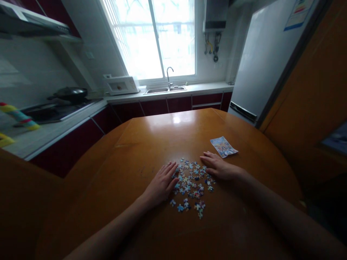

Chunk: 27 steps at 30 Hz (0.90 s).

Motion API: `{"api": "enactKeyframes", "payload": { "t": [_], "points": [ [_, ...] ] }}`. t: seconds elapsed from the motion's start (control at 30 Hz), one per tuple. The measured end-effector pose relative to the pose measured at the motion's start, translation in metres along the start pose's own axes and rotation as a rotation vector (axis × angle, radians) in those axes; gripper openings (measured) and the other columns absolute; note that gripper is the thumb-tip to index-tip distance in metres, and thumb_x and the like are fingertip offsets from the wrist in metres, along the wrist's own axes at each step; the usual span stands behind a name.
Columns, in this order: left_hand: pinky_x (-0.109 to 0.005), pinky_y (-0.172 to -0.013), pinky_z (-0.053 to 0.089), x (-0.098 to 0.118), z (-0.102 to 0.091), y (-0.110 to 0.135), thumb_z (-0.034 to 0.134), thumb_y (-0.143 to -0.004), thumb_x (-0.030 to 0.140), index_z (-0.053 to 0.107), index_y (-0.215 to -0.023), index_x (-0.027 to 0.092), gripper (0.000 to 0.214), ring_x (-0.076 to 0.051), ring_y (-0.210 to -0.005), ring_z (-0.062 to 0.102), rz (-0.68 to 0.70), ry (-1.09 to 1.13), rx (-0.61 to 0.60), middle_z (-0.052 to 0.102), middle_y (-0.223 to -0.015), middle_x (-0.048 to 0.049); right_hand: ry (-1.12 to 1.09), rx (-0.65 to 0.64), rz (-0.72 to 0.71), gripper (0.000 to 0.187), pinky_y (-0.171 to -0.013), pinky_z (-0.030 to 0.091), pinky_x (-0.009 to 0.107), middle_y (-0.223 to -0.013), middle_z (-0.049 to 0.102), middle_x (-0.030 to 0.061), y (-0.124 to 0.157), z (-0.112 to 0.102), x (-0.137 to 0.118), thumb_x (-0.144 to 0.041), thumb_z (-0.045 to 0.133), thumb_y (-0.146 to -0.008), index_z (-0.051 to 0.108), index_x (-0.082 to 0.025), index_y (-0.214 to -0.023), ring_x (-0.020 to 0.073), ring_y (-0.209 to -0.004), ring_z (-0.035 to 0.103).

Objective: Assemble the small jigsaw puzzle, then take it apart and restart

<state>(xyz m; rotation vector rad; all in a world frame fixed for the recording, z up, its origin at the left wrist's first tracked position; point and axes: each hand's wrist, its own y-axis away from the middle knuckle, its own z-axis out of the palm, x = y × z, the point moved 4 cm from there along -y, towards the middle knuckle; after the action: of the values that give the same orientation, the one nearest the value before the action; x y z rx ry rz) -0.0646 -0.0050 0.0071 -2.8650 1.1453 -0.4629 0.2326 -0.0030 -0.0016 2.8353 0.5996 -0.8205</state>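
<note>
A loose heap of small jigsaw puzzle pieces [187,180], mostly pale blue and white, lies spread on the wooden table [103,187]. At the heap's left edge rests my left hand [162,182], palm down with its fingers stretched out and touching the outer pieces. My right hand [219,167] lies along the upper right edge, fingers extended, some pieces beside or under it. Neither hand grips anything. A small printed picture sheet [223,146] lies flat just beyond my right hand. A few pieces sit apart, nearer to me.
Behind the table runs a counter with a sink [157,90] under a bright window and a white microwave [121,85]. On the left, a dark pan [71,93] stands on the stove, near a colourful toy-like object [20,116]. A tall refrigerator [260,57] is at the right.
</note>
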Motion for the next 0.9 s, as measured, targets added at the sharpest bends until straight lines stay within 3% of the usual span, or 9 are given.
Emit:
{"api": "enactKeyframes", "payload": {
  "t": [0.13, 0.3, 0.4, 0.53, 0.67, 0.77, 0.9],
  "points": [
    [-0.052, -0.126, 0.023, 0.006, 0.004, 0.005, 0.033, -0.105, 0.056, 0.026, -0.161, 0.02, 0.067, -0.028, -0.155, 0.022, -0.007, -0.042, 0.01, 0.028, -0.166, -0.0107, -0.025, 0.133, -0.005, 0.054, -0.125, 0.016, 0.054, -0.162, 0.038, 0.0142, -0.008, 0.011, -0.016, -0.041, 0.036, -0.105, 0.045, -0.018, -0.153, 0.0267, -0.153, 0.026],
    [-0.052, -0.126, 0.02, 0.023, 0.011, 0.012, 0.037, -0.103, 0.061, 0.019, -0.163, 0.022, 0.074, -0.031, -0.157, 0.011, 0.011, -0.073, -0.018, 0.015, -0.169, -0.0092, -0.051, 0.109, -0.147, 0.061, -0.125, 0.018, 0.051, -0.161, 0.038, 0.0135, -0.008, 0.032, -0.057, -0.05, 0.04, -0.104, 0.042, -0.018, -0.155, 0.0254, -0.152, 0.028],
    [-0.051, -0.126, 0.021, 0.021, 0.01, 0.009, 0.035, -0.104, 0.06, 0.02, -0.163, 0.021, 0.072, -0.029, -0.157, 0.013, 0.008, -0.013, -0.017, 0.017, -0.169, -0.0099, -0.137, 0.103, -0.23, 0.061, -0.125, 0.022, 0.049, -0.16, 0.04, 0.0129, -0.003, 0.036, -0.072, -0.051, 0.04, -0.104, 0.043, -0.018, -0.155, 0.0248, -0.151, 0.032],
    [-0.051, -0.126, 0.023, -0.006, -0.001, 0.001, 0.027, -0.107, 0.052, 0.032, -0.159, 0.017, 0.063, -0.027, -0.154, 0.025, -0.066, 0.071, 0.108, 0.031, -0.164, -0.0128, -0.302, 0.253, -0.17, 0.06, -0.122, 0.029, 0.05, -0.155, 0.048, 0.0144, -0.008, 0.029, -0.058, -0.053, 0.034, -0.104, 0.051, -0.017, -0.149, 0.0262, -0.146, 0.041],
    [-0.052, -0.124, 0.025, -0.03, -0.003, -0.016, 0.024, -0.107, 0.054, 0.037, -0.156, 0.015, 0.064, -0.026, -0.151, 0.033, -0.125, 0.098, 0.067, 0.039, -0.16, -0.0142, -0.429, 0.433, -0.006, 0.065, -0.118, 0.036, 0.051, -0.144, 0.059, 0.017, -0.019, 0.019, -0.032, -0.06, 0.032, -0.103, 0.062, -0.015, -0.138, 0.0289, -0.137, 0.052],
    [-0.05, -0.126, 0.021, -0.028, 0.0, -0.037, 0.021, -0.106, 0.057, 0.035, -0.157, 0.014, 0.068, -0.025, -0.153, 0.027, -0.024, 0.105, -0.047, 0.032, -0.163, -0.0127, -0.481, 0.484, 0.041, 0.067, -0.115, 0.041, 0.05, -0.138, 0.064, 0.0177, -0.023, 0.016, -0.026, -0.064, 0.031, -0.102, 0.068, -0.015, -0.13, 0.0293, -0.131, 0.058],
    [-0.049, -0.127, 0.021, -0.012, -0.002, -0.059, 0.018, -0.105, 0.06, 0.032, -0.159, 0.019, 0.069, -0.023, -0.153, 0.028, 0.111, 0.143, -0.139, 0.034, -0.163, -0.0082, -0.48, 0.497, 0.019, 0.068, -0.115, 0.04, 0.048, -0.136, 0.065, 0.0176, -0.022, 0.015, -0.03, -0.065, 0.032, -0.101, 0.071, -0.015, -0.124, 0.0291, -0.13, 0.058]
  ]
}}
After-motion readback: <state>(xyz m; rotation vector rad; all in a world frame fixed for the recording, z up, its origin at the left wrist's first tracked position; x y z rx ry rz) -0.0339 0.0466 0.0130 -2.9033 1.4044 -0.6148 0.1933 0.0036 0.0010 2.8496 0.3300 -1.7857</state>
